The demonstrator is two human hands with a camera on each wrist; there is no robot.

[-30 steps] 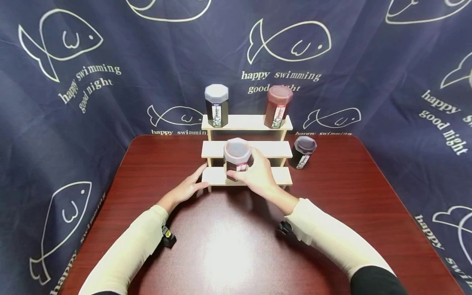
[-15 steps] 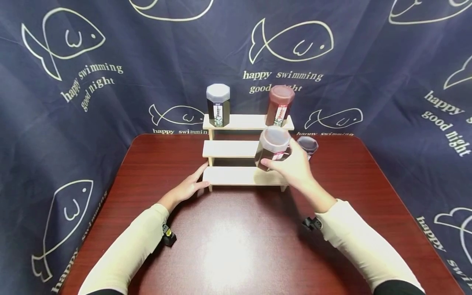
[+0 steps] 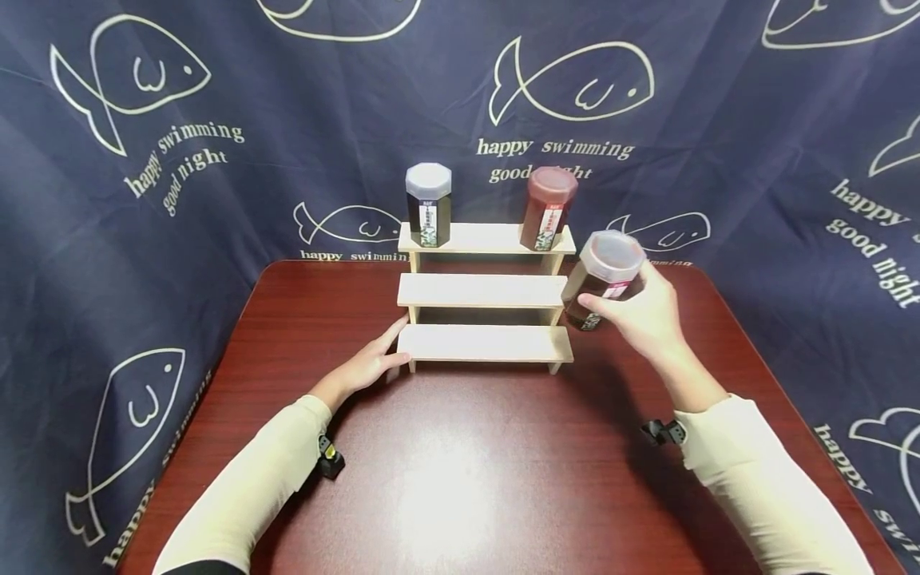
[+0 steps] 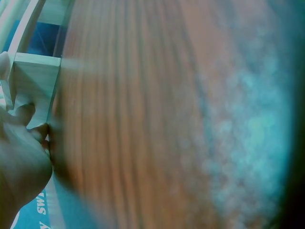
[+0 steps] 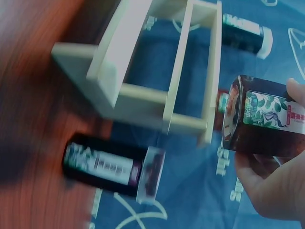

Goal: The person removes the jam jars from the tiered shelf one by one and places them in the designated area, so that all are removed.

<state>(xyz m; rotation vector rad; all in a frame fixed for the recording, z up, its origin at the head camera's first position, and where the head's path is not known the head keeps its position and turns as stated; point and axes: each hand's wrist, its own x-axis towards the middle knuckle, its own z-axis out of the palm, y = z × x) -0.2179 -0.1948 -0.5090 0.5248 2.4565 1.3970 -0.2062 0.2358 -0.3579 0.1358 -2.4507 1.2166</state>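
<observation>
My right hand [image 3: 636,307] grips a dark jar with a clear hexagonal lid [image 3: 609,267], held tilted in the air just off the right end of a three-step wooden rack [image 3: 485,343]. In the right wrist view the held jar [image 5: 267,117] sits in my fingers [image 5: 276,191], apart from the rack [image 5: 143,76]. A purple-lidded jar [image 5: 112,167] stands on the table below it, mostly hidden in the head view. My left hand [image 3: 370,363] lies flat on the table, fingers straight, touching the left end of the bottom step [image 4: 35,81].
On the rack's top step stand a grey-lidded dark jar [image 3: 428,206] at the left and a red-brown jar [image 3: 548,209] at the right. The red-brown table [image 3: 460,463] is backed by a dark blue fish-print cloth [image 3: 216,160].
My right hand has carried the clear-lidded jar from in front of the rack's lower steps rightward and up, past the rack's right end. The left hand has stayed put.
</observation>
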